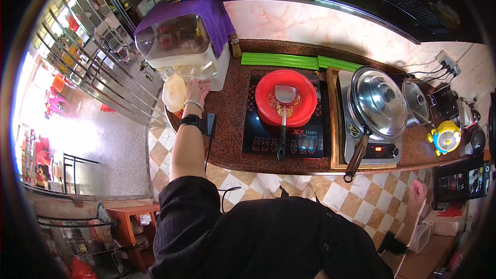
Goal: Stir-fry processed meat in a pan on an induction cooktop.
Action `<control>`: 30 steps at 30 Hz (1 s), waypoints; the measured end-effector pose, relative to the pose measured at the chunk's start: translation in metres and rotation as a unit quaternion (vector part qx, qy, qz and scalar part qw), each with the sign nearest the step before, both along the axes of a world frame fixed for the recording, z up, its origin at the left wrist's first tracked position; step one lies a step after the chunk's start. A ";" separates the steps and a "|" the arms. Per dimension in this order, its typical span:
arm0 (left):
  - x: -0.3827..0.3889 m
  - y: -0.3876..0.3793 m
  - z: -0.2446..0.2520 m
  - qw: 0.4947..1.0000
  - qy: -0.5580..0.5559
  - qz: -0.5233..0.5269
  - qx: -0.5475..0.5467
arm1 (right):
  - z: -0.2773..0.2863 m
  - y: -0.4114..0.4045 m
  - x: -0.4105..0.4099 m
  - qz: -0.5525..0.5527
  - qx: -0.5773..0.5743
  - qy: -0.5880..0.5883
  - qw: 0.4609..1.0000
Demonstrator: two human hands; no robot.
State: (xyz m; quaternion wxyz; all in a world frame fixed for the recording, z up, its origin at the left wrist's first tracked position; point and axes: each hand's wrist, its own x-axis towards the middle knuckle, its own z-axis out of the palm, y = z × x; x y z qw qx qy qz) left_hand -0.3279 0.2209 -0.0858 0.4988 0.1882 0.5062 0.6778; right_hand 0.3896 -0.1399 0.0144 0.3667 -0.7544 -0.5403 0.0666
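Note:
My left hand (197, 92) reaches to the front of a white plastic storage box (186, 64) with a clear domed lid; its fingers touch or nearly touch the box front, and whether they grip anything cannot be told. Close beside the hand stands a plastic jug (174, 92) with pale contents. My right hand (417, 192) hangs low at the right, away from the counter, its fingers curled and no object visible in it. In front of me a red plastic basin (263, 100) rests on a black induction cooker (261, 148), with a metal spatula (286, 95) lying across it.
A lidded pan (379, 100) sits on a silver induction cooker (389, 157), its handle jutting past the counter edge. Behind are green plastic strips (279, 61) and a small bottle (235, 46). A yellow and blue fan (445, 138) and plugged cords are at right. Metal bars (100, 62) stand left.

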 end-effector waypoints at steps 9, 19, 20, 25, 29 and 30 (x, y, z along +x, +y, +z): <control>0.004 0.045 0.001 0.996 -0.047 0.072 -0.012 | 0.006 -0.015 -0.006 0.024 -0.020 -0.012 0.999; 0.009 -0.075 0.074 0.639 0.706 0.293 0.081 | -0.004 -0.033 -0.003 -0.019 -0.012 0.030 0.999; -0.007 -0.075 0.069 0.638 0.707 0.295 0.076 | -0.003 -0.032 -0.001 -0.022 -0.026 0.028 0.999; -0.129 -0.048 0.020 0.777 0.567 -0.012 -0.273 | -0.007 0.005 0.006 0.034 -0.044 0.022 0.998; -0.127 -0.074 -0.018 0.950 0.241 0.117 -0.163 | -0.010 0.038 -0.016 0.110 -0.083 0.107 0.985; -0.114 -0.083 -0.025 0.982 0.122 0.137 -0.036 | -0.007 0.037 -0.027 0.112 -0.100 0.074 0.986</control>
